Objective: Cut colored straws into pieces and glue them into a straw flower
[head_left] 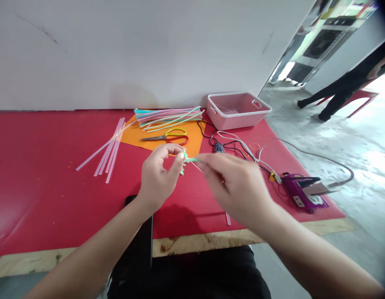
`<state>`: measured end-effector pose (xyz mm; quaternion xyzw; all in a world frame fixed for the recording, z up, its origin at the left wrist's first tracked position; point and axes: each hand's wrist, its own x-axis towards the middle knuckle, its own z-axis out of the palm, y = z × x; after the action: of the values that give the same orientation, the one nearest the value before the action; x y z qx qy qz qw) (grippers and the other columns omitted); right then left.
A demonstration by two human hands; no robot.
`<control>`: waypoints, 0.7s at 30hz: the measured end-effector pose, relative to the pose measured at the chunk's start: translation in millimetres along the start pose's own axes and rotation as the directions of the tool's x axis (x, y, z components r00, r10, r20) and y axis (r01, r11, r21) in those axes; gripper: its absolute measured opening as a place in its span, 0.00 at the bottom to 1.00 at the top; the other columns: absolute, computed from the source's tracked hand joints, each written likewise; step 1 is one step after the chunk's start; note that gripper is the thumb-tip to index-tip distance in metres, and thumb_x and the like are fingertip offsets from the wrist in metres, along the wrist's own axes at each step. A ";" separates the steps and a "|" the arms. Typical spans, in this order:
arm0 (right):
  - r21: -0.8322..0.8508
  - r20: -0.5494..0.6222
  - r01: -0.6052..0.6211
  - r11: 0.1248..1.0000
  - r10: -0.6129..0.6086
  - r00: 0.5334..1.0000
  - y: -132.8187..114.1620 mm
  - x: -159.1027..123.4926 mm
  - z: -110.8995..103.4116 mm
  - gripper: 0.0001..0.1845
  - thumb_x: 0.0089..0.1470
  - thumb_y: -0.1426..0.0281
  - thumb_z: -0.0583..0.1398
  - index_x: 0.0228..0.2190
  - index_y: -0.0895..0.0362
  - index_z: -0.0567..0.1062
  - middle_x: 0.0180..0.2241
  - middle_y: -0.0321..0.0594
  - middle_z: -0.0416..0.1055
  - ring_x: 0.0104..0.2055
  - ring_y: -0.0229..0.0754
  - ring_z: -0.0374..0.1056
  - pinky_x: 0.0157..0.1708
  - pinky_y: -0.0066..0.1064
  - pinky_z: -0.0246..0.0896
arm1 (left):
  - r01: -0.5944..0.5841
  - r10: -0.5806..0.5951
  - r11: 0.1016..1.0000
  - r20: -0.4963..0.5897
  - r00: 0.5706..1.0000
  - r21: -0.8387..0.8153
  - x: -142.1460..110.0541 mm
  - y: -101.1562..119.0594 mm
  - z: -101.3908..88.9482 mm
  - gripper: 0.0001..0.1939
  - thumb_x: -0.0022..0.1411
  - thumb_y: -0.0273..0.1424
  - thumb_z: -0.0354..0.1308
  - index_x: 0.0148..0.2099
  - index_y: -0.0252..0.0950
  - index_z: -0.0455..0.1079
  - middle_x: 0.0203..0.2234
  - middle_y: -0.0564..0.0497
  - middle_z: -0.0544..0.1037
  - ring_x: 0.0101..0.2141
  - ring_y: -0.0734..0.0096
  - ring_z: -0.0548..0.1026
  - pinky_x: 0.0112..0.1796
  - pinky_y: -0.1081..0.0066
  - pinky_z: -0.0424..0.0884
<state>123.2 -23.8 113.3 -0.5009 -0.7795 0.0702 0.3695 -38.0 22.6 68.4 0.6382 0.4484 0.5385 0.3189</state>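
My left hand (pixel 159 174) pinches a small, light green folded strip (pixel 185 158) with jagged points between thumb and fingertips. A narrow tail of that strip runs to the right, where my right hand (pixel 236 180) has its end between thumb and forefinger. Below the tail, a thin pale line slants toward my right fingertips; its kind I cannot make out. Just beyond the hands, scissors (pixel 163 137) with one yellow and one red handle lie on an orange sheet (pixel 194 139).
Pastel strips (pixel 170 118) are bundled at the back; several pale pink strips (pixel 109 153) lie left. A pink basket (pixel 239 120) stands back right. Cables (pixel 257 160) run to a purple power strip (pixel 304 193). A black phone-like slab (pixel 144 236) overhangs the front edge. People stand far right.
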 end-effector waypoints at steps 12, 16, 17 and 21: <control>0.135 0.153 0.029 0.990 -0.050 0.987 39.0 2.7 29.9 0.11 0.61 0.71 0.53 0.33 0.58 0.75 0.24 0.36 0.70 0.24 0.33 0.62 0.27 0.24 0.55 | 0.388 -0.376 0.718 0.148 0.915 -0.578 6.7 18.2 3.8 0.05 0.56 0.32 0.60 0.31 0.36 0.71 0.23 0.54 0.72 0.26 0.76 0.71 0.31 0.73 0.69; 0.100 0.131 0.013 0.995 -0.026 0.991 10.0 -25.3 54.5 0.11 0.62 0.72 0.49 0.41 0.60 0.70 0.28 0.41 0.71 0.26 0.37 0.64 0.27 0.26 0.56 | 0.303 -0.337 0.836 0.007 0.941 -0.458 5.6 7.2 11.1 0.06 0.58 0.34 0.59 0.32 0.37 0.70 0.23 0.55 0.72 0.25 0.76 0.70 0.29 0.74 0.68; 0.113 0.123 -0.001 0.994 -0.013 0.992 3.4 -29.1 56.1 0.11 0.62 0.72 0.49 0.41 0.60 0.69 0.28 0.41 0.72 0.25 0.37 0.64 0.25 0.26 0.56 | 0.250 -0.283 0.886 -0.028 0.959 -0.390 4.1 4.4 12.1 0.05 0.59 0.34 0.59 0.34 0.37 0.71 0.25 0.53 0.73 0.27 0.75 0.72 0.31 0.73 0.69; 0.137 0.154 -0.042 0.990 0.021 0.988 -7.9 -26.7 39.9 0.12 0.62 0.72 0.49 0.33 0.59 0.71 0.25 0.39 0.71 0.23 0.36 0.63 0.23 0.26 0.54 | 0.032 -0.045 0.985 -0.075 0.996 -0.170 -1.4 -2.4 9.7 0.05 0.60 0.32 0.59 0.38 0.37 0.70 0.38 0.48 0.76 0.40 0.68 0.75 0.45 0.68 0.71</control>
<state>97.6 -39.4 74.9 -0.4793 -0.7905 0.1684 0.3422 -29.1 23.0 63.5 0.5784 0.4256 0.5930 0.3642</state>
